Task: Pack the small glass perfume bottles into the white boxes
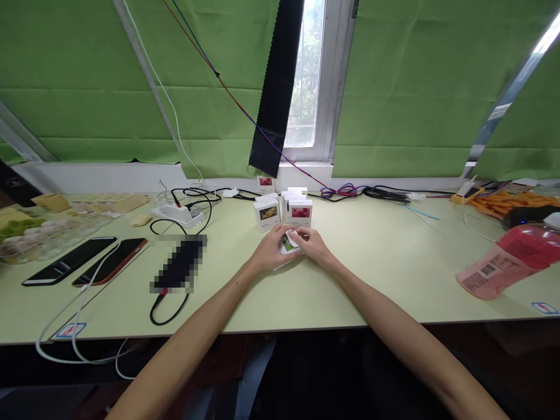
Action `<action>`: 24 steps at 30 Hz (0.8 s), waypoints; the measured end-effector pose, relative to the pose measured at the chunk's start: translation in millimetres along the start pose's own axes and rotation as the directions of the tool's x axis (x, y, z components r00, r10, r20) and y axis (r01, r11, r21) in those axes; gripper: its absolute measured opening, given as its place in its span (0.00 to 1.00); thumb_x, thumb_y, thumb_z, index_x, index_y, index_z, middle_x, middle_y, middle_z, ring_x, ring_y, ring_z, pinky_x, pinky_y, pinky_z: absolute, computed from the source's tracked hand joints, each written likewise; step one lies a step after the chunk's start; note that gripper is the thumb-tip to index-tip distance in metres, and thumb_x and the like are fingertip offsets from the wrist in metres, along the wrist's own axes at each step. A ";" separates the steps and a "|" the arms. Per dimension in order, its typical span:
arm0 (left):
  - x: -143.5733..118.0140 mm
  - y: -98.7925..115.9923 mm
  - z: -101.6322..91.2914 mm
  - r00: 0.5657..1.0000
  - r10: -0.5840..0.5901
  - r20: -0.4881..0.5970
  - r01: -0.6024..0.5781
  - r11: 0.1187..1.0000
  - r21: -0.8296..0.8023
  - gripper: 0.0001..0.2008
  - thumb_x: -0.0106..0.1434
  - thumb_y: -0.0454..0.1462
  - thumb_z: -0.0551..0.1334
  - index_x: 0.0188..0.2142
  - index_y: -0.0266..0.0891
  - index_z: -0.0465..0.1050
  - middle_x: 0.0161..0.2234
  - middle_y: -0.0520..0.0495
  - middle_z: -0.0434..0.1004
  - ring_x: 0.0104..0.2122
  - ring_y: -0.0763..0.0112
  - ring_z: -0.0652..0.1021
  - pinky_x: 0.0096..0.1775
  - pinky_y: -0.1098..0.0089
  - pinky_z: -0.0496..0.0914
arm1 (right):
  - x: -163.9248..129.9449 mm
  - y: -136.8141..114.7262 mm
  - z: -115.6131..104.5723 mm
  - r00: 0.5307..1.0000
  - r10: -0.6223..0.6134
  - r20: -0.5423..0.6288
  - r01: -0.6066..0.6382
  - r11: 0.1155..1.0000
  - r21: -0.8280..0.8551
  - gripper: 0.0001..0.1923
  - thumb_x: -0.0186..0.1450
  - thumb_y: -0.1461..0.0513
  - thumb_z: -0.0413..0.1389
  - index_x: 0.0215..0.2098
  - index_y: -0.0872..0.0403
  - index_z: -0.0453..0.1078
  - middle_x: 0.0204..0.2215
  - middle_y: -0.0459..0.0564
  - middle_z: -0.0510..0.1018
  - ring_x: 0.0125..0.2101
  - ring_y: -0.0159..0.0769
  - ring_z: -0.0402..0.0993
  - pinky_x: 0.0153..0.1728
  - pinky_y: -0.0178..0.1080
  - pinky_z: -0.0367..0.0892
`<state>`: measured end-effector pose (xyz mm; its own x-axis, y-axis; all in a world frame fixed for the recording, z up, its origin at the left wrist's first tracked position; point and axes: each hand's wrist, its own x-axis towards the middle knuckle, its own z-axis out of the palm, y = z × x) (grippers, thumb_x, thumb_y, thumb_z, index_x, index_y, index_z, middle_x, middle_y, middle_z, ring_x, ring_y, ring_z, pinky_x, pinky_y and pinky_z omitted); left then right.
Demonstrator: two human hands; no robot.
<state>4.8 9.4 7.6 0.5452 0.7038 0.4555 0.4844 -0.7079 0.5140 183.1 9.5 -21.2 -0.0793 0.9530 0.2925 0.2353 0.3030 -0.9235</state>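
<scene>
At the middle of the table, my left hand (pixel 270 252) is closed around a small stack of white picture cards (pixel 287 242) with a green photo on the top one. My right hand (pixel 314 246) pinches the upper right edge of that stack, fingers bent over it. A white edge shows below both hands, partly hidden by them. Just beyond stand upright white card stacks: one with a yellow flower picture (pixel 268 214) and one with a red flower picture (pixel 301 213). Another red-pictured card (pixel 265 184) leans at the back against the wall.
On the left lie two phones (pixel 70 261) (pixel 111 262), a blurred dark device (pixel 179 263), a white power strip (pixel 177 213) with cables and an egg tray (pixel 35 239). To the right are a pink bottle (pixel 503 262) and a pile of orange pieces (pixel 503 204). Cables run along the back.
</scene>
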 end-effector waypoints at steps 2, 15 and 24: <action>0.2 -0.1 0.0 1.000 0.001 0.001 -0.001 1.000 0.004 0.28 0.60 0.51 0.69 0.56 0.44 0.70 0.51 0.43 0.75 0.50 0.56 0.77 0.53 0.57 0.72 | -0.2 -0.5 -0.2 1.000 -0.006 0.003 0.006 1.000 -0.002 0.20 0.64 0.45 0.57 0.31 0.54 0.74 0.28 0.47 0.76 0.29 0.35 0.67 0.33 0.38 0.62; 0.8 -0.3 -0.1 0.999 -0.017 0.033 0.017 1.000 0.000 0.28 0.60 0.51 0.69 0.55 0.43 0.70 0.52 0.43 0.74 0.49 0.56 0.78 0.50 0.58 0.73 | -0.2 -0.1 -1.5 1.000 0.004 -0.009 -0.005 0.996 -0.087 0.20 0.63 0.45 0.57 0.31 0.53 0.74 0.29 0.47 0.77 0.31 0.36 0.69 0.35 0.39 0.63; 1.2 -0.2 -1.2 0.998 -0.026 0.054 0.025 1.000 0.006 0.28 0.59 0.50 0.70 0.56 0.44 0.70 0.52 0.43 0.74 0.50 0.56 0.78 0.51 0.57 0.72 | -1.1 0.1 -1.3 1.000 0.010 -0.002 -0.010 0.996 -0.092 0.19 0.64 0.46 0.57 0.31 0.53 0.73 0.29 0.47 0.76 0.30 0.36 0.69 0.34 0.39 0.62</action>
<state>4.5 10.4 8.9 0.5687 0.7174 0.4023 0.5024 -0.6903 0.5207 184.4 8.5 -21.2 -0.0747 0.9559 0.2840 0.3239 0.2926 -0.8997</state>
